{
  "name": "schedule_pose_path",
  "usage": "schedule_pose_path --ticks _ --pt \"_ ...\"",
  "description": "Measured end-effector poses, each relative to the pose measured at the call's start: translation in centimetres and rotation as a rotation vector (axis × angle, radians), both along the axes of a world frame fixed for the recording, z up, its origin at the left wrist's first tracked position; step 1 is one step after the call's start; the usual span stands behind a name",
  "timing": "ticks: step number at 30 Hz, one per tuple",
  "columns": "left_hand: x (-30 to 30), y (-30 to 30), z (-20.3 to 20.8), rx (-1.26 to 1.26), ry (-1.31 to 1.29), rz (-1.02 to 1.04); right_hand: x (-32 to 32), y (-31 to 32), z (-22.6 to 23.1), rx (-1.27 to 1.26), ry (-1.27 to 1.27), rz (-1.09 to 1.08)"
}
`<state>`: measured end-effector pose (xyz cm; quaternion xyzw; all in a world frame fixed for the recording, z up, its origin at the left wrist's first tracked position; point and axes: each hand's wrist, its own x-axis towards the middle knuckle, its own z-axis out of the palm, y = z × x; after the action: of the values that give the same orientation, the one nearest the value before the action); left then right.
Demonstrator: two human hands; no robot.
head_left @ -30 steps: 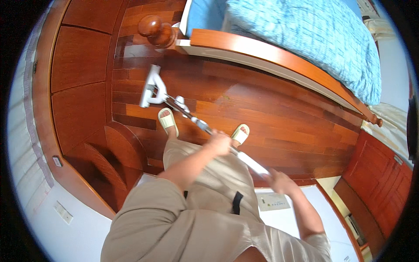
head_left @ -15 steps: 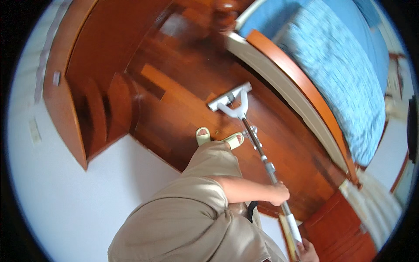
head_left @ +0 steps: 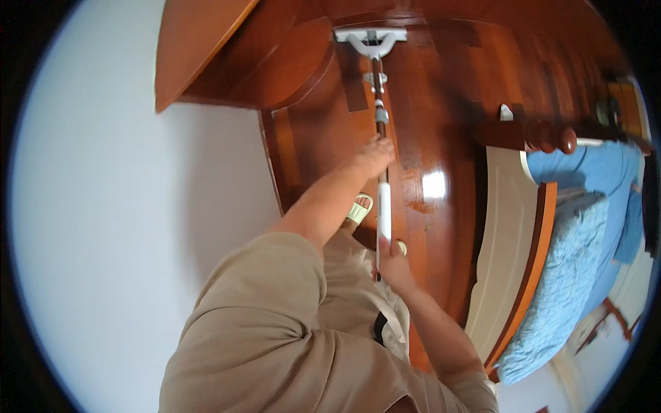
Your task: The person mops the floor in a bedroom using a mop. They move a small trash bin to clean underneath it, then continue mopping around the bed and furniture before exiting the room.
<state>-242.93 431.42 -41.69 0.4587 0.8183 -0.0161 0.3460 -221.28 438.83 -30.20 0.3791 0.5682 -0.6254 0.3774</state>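
A sponge mop (head_left: 384, 165) with a long pole stretches straight ahead of me. My left hand (head_left: 376, 155) is wrapped round the pole below its grey collar. Closer to my body, my right hand (head_left: 394, 265) grips the white lower sleeve of the handle. At the far end the wide, pale mop head (head_left: 372, 38) lies on the reddish-brown wooden floor (head_left: 427, 227), just beyond the rounded base of a wooden desk or cabinet.
On the left rises a white wall (head_left: 213, 172), with the wooden furniture (head_left: 200, 55) jutting out ahead of it. A bed (head_left: 509, 241) with blue bedding and a carved wooden post stands to the right. My light-green slippers (head_left: 359, 208) are on the floor beneath the pole.
My view has turned, so the bed now sits lower right. The mop has swung away from beside the bed to far ahead near the furniture, with both hands still on it.
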Motion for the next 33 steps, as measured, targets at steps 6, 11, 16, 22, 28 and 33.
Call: schedule_pose_path --ticks 6,11,16,22,28,33 --pt "12.4 -4.4 -0.6 0.398 0.038 0.172 8.6 -1.8 6.2 -0.068 -0.287 0.059" --pt "23.0 -12.0 2.4 0.638 0.048 0.332 16.6 -5.7 9.5 -0.175 -0.318 0.228" --pt "31.1 -19.7 2.8 0.492 0.118 0.539 22.2 -9.2 7.4 -0.365 -0.238 0.377" --pt "42.2 -23.6 7.3 0.500 -0.508 1.675 22.0 -13.1 4.2 -0.352 -0.151 0.482" --pt "53.8 -16.1 12.9 1.403 -1.900 2.195 12.1 -18.1 -9.3 0.165 0.075 1.083" --pt "53.7 -17.7 12.0 1.419 -1.851 2.232 6.2 -22.3 -17.7 0.696 0.335 0.931"
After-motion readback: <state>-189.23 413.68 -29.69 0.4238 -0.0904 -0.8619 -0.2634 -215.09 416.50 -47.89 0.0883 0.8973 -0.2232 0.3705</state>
